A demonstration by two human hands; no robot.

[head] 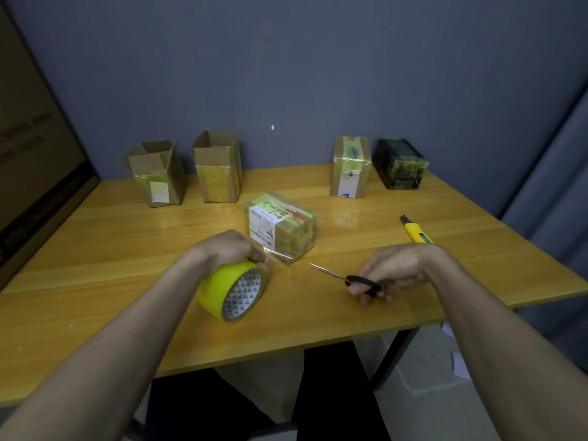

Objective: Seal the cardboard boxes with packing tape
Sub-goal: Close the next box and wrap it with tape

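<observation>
Head view
Left grip: our left hand (234,249) holds the yellow tape roll (232,291) from above, roll tilted on the surface (95,249).
Tape strip: runs from the roll to the taped box (280,229) just beyond.
Right grip: our right hand (393,268) holds black-handled scissors (346,276), blades pointing at the strip.
Behind: two open boxes (187,173) left, two wrapped boxes (375,165) right.

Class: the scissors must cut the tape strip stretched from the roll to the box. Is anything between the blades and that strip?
Nothing visible. The scissors in the right hand point across bare table at the strip between roll and box.
</observation>
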